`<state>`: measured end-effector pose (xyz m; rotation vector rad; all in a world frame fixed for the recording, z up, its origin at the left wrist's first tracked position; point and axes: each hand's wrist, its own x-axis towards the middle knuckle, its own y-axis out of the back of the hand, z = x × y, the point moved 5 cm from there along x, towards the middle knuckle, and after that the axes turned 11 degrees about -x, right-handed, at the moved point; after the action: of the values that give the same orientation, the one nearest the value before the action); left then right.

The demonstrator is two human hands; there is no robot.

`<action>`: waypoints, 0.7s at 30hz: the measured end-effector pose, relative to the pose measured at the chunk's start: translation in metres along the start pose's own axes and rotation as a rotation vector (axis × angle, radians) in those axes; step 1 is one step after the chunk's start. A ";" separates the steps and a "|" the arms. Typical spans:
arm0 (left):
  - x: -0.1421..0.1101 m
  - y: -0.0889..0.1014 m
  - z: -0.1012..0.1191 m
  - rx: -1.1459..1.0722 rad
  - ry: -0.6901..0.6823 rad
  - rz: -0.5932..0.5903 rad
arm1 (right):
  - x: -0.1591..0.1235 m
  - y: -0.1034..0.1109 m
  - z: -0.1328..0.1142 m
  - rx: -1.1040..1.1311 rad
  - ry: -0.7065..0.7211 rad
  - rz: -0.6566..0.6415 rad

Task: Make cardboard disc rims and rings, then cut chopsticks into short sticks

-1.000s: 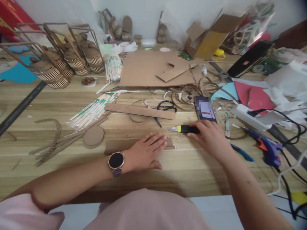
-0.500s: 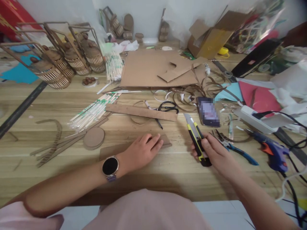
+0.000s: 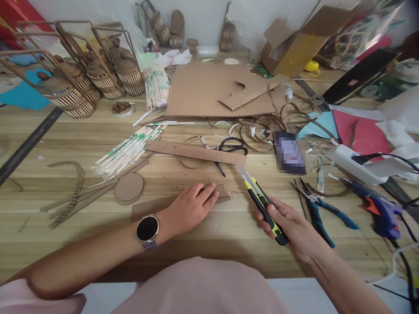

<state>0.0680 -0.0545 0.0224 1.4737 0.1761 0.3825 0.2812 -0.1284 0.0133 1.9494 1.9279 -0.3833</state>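
My left hand (image 3: 193, 207) lies with fingers outstretched on a brown cardboard strip (image 3: 149, 208), pressing it against the table and covering its middle. The strip's right end shows just past my fingertips. My right hand (image 3: 283, 220) is closed round a yellow-and-black utility knife (image 3: 263, 203) with its blade out. The blade points up and left, its tip near the right end of a longer cardboard strip (image 3: 193, 152). Beneath that longer strip are black-handled scissors (image 3: 233, 144). Left of my left hand is a round cardboard disc (image 3: 129, 188).
Wrapped chopsticks (image 3: 126, 150) and a large cardboard sheet (image 3: 199, 89) lie farther back. Basket-like models (image 3: 73, 98) stand at the left. On the right are a phone (image 3: 290, 152), blue-handled pliers (image 3: 322, 209), a glue gun (image 3: 376, 205) and its cable.
My right hand has turned the knife so its blade leans farther left, towards the longer strip. The pliers show more fully. My left hand stays on the cardboard; the view has shifted slightly.
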 end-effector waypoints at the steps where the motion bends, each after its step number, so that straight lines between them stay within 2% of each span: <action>1: 0.000 0.000 0.000 -0.001 0.000 0.002 | 0.000 0.001 0.000 -0.025 -0.018 0.006; 4: 0.000 0.000 -0.001 -0.012 -0.006 0.003 | -0.001 0.008 0.000 -0.162 -0.049 0.004; 8: -0.001 0.002 -0.003 -0.024 -0.019 0.016 | 0.000 0.021 -0.009 -0.438 -0.011 0.046; 11: -0.003 0.002 -0.004 -0.025 -0.020 0.003 | 0.004 0.027 -0.019 -0.713 0.134 0.072; 16: -0.006 0.000 -0.009 -0.050 -0.020 -0.060 | 0.015 0.029 -0.029 -1.054 0.445 0.001; 21: -0.005 -0.004 -0.017 -0.081 -0.034 -0.092 | 0.024 0.032 -0.033 -1.242 0.564 -0.081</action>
<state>0.0582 -0.0410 0.0167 1.3858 0.1988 0.2867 0.3114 -0.0924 0.0349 1.1360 1.7627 1.1887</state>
